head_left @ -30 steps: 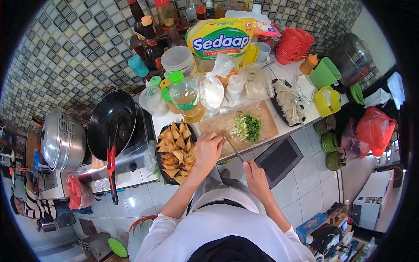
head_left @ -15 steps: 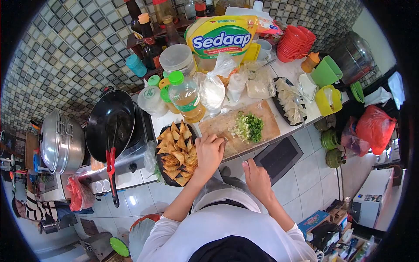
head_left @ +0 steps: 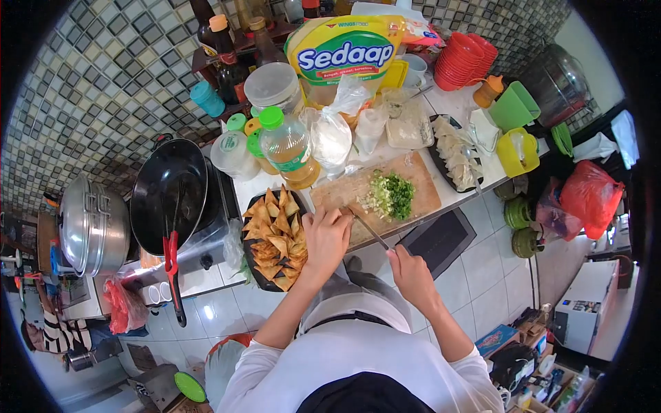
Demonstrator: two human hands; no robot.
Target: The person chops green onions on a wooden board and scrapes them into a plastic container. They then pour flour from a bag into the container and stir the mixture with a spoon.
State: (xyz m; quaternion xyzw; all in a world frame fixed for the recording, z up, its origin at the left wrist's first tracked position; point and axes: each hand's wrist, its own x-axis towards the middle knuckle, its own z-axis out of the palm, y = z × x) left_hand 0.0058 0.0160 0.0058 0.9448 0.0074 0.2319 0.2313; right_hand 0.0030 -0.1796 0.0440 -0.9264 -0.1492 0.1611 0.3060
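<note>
Knife blade showed broader than half a second ago, probably tilted mid-cut; chopped greens on the board hadn't visibly grown. Right hand fingers wrapped the handle; left hand fingers bent near the tip, pinch unclear.

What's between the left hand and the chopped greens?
The knife blade, then a short stretch of cutting board before the chopped greens; the head view shows it.
</note>
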